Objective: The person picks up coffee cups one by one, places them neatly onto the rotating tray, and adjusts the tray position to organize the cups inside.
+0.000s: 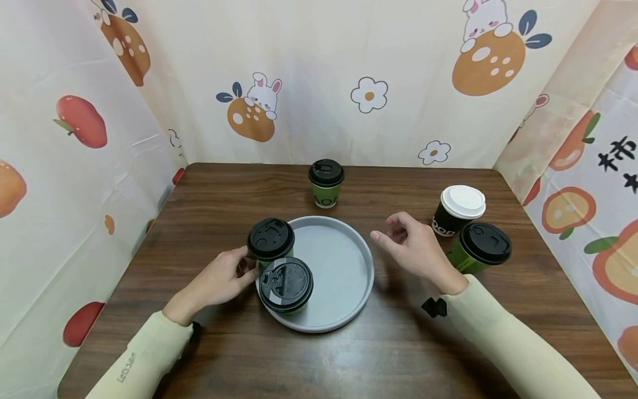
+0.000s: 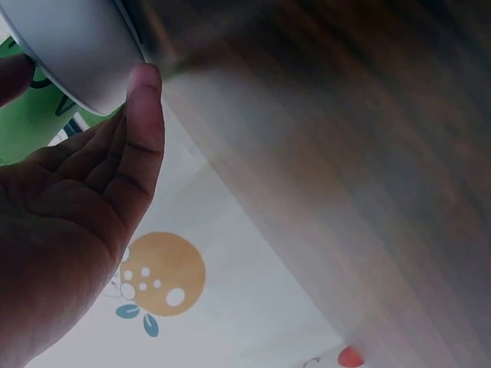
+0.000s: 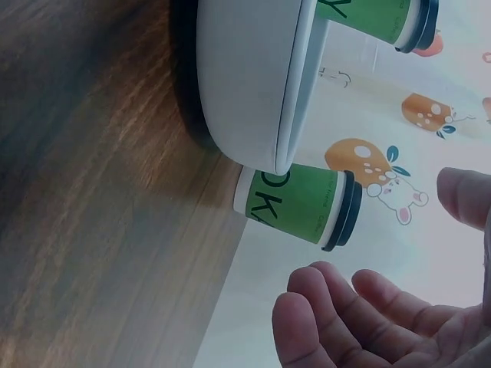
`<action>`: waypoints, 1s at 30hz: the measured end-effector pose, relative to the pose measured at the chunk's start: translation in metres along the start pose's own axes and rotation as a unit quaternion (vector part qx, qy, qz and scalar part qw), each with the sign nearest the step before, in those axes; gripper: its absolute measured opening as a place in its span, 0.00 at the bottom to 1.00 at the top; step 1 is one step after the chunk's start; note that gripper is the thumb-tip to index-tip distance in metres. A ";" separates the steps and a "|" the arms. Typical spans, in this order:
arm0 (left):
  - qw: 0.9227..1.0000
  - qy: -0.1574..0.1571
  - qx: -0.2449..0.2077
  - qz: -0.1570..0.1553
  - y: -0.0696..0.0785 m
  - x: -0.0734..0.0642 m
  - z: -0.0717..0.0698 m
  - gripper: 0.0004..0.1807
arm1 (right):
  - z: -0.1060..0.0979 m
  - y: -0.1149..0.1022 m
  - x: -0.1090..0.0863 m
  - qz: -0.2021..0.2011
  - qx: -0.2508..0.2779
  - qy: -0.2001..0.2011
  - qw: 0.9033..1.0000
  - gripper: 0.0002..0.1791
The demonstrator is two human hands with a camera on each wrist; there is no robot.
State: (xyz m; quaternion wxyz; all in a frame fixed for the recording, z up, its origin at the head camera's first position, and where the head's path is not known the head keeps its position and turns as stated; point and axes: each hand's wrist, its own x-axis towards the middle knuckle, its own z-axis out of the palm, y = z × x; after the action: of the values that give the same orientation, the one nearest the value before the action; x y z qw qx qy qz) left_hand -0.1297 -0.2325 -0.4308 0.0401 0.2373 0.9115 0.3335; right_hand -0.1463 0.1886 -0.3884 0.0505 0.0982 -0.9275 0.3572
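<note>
A round pale grey tray [image 1: 344, 260] rests on the wooden table. Toward its left side stand two green paper cups with black lids, the farther cup [image 1: 271, 238] and the nearer cup [image 1: 286, 284]. My left hand [image 1: 226, 280] grips the tray's left edge beside them; in the left wrist view its fingertips [image 2: 144, 80] lie against the tray's lower side and the thumb near the rim. My right hand [image 1: 416, 246] is held to the right of the tray, fingers loosely bent and nothing in them. The right wrist view shows its fingertips [image 3: 295, 322] apart from the tray.
A small green cup [image 1: 326, 188] with a black lid stands behind the tray. At right are a black cup [image 1: 445, 219] with a white lid and a green cup [image 1: 466, 257] with a black lid, near my right wrist. Printed curtains [image 1: 319, 127] surround the table's back and sides.
</note>
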 end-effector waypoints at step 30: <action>1.000 -0.018 -0.002 0.009 0.001 0.004 0.002 0.07 | 0.009 0.004 0.046 0.025 0.069 -0.001 0.997 0.35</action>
State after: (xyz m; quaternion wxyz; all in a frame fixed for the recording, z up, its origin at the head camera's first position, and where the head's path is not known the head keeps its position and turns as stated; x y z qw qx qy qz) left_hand -0.1323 -0.2283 -0.4314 0.0535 0.2511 0.9079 0.3314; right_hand -0.1928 0.1786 -0.3904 0.0336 0.0789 -0.9027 0.4217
